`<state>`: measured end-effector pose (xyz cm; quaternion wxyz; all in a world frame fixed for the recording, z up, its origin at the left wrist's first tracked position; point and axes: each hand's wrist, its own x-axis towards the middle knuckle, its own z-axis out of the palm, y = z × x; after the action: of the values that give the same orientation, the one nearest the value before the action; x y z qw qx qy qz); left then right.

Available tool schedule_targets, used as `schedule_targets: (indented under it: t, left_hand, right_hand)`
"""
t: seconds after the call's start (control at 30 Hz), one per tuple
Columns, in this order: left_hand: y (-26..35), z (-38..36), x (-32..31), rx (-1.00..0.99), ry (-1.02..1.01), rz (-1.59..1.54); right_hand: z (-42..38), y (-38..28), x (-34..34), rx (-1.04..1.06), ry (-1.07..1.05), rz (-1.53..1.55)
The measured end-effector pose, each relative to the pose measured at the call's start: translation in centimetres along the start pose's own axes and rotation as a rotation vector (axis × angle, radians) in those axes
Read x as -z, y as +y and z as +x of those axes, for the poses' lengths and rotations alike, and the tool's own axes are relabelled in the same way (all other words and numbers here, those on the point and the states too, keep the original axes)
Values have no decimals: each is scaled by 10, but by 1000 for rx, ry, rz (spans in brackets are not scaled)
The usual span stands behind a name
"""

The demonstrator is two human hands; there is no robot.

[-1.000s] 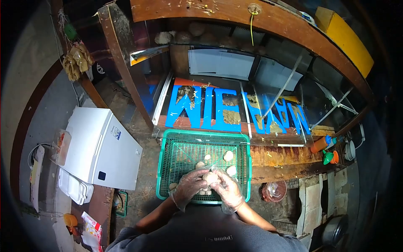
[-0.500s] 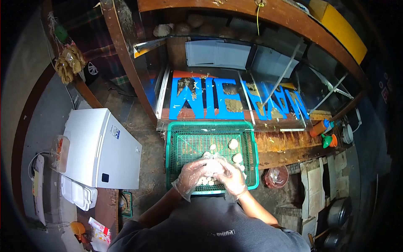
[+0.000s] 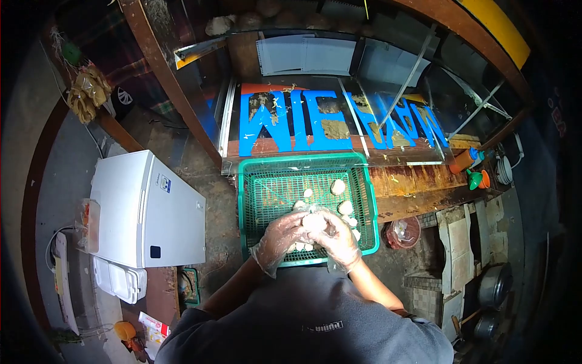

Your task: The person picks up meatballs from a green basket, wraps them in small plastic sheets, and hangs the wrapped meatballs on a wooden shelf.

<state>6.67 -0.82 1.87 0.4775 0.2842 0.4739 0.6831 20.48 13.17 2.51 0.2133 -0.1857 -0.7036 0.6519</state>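
Note:
Both of my hands wear thin clear plastic gloves and meet over the near half of a green plastic basket (image 3: pixel 242 209). Between them is a pale, roundish dough-like ball (image 3: pixel 314 222). My left hand (image 3: pixel 280 238) curls round its left side, and my right hand (image 3: pixel 339 242) grips it from the right with bent fingers. In the basket lie several more pale lumps, among them a larger ball (image 3: pixel 337 187) toward the back right and a small lump (image 3: pixel 308 193) near the middle. Other pieces are partly hidden beneath my hands.
Behind the basket stands a glass-fronted case with blue lettering (image 3: pixel 291 124). A white chest freezer (image 3: pixel 173 209) is at left, foam boxes (image 3: pixel 121 280) below it. A wooden bench (image 3: pixel 412 191) extends right, with a reddish bucket (image 3: pixel 402 232) under it and bottles (image 3: pixel 464 160) at its end.
The camera view has shifted, so the case sits higher in view. My hands have turned slightly around the ball, which shows more clearly between my fingers now.

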Motion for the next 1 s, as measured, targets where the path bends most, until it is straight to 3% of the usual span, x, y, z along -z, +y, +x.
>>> schedule_targets:
  t: [0.07,0.2,0.27,0.37,0.47,0.8,0.93,1.0]
  left_hand:
    - [-8,3,4,-83,13,196]
    - [1,5,2,-141,20,265]
    - [-8,7,6,-159,33,326]
    - [-5,10,0,-60,76,127]
    - [4,10,-9,-16,34,-52]
    - [6,9,-17,-10,86,-155]
    - [14,3,-13,-15,53,-142]
    - [11,4,-3,-390,-48,574]
  right_hand:
    - [1,-1,0,-50,-11,13]
    - [3,3,-3,-157,77,167]
    - [7,15,2,55,129,-136]
    - [11,-17,4,89,114,-322]
    - [14,-9,9,133,51,-401]
    - [13,-5,13,272,105,-537]
    - [12,-18,17,341,20,-532]
    - [14,-23,17,381,-18,-518]
